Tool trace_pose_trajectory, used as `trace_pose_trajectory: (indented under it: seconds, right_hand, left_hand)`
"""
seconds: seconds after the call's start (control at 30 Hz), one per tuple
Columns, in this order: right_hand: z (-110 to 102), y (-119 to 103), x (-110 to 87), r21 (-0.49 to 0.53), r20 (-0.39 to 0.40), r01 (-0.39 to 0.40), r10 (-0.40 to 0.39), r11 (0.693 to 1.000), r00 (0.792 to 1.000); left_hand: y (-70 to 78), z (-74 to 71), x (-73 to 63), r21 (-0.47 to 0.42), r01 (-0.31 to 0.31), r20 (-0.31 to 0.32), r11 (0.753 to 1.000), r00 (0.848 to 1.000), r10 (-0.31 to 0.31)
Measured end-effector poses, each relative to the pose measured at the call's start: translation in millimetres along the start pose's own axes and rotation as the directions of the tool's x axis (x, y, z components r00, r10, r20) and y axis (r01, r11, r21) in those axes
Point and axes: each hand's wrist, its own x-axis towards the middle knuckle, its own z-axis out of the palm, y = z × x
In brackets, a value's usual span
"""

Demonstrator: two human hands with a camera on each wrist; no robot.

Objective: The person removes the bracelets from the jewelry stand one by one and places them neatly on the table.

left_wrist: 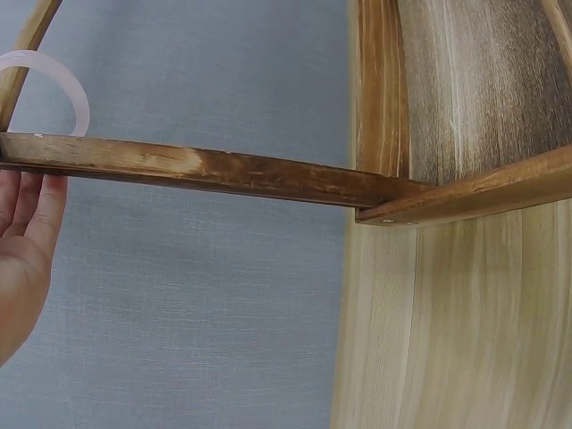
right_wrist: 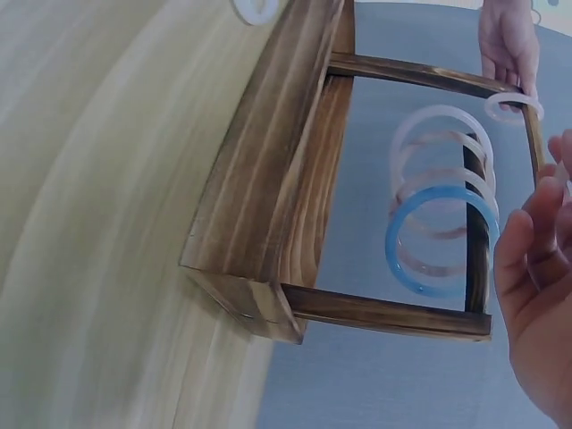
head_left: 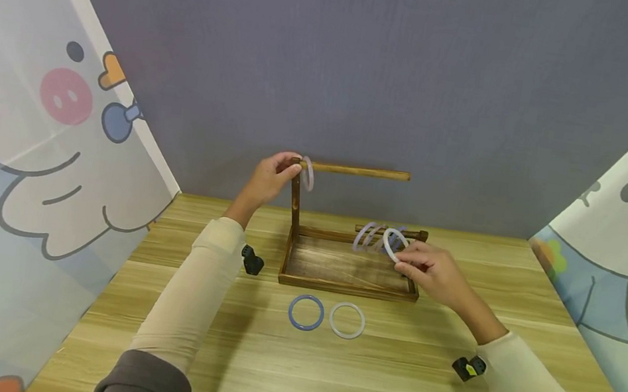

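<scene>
A dark wooden bangle stand (head_left: 296, 201) has a long upper bar and a shorter lower bar over a tray base. My left hand (head_left: 268, 181) grips the top of its tall left post, thumb in front. Right beside those fingers, a pale pink bangle (head_left: 310, 181) hangs at the post end of the upper bar. My right hand (head_left: 437, 275) pinches a white bangle (head_left: 387, 244) between thumb and fingers, in front of the lower bar. Several pale bangles (right_wrist: 396, 165) and a blue bangle (right_wrist: 391, 239) hang on that lower bar, seen in the right wrist view.
On the wood-grain table (head_left: 276, 378), a blue bangle (head_left: 290, 312) and a clear white bangle (head_left: 331, 320) lie flat before the stand. A grey backdrop (head_left: 366, 83) rises behind. Printed cartoon panels (head_left: 6, 112) flank both sides. Black wrist cameras (head_left: 252, 261) sit by each forearm.
</scene>
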Motion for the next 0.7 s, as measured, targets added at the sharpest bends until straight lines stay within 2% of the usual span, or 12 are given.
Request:
trace_pose_trajectory:
  seconds: [0.2,0.4,0.7]
  right_hand:
    - [5,-1,-8.2,0.042,0.090,0.114,-0.117,0.993,0.989]
    - [14,4,-17.4,0.054,0.195,0.209,-0.215,0.976,0.957]
    - [28,10,-34.6,0.130,0.347,0.203,-0.236,0.970,0.908]
  left_hand:
    - [-0.9,-1.1,-0.3,0.007,-0.003,0.001,1.000,1.000,0.003]
    - [-1.0,-0.8,-0.5,0.000,-0.006,-0.005,1.000,1.000,0.006]
    - [0.0,-1.4,-1.7,-0.005,-0.020,0.001,1.000,1.000,0.020]
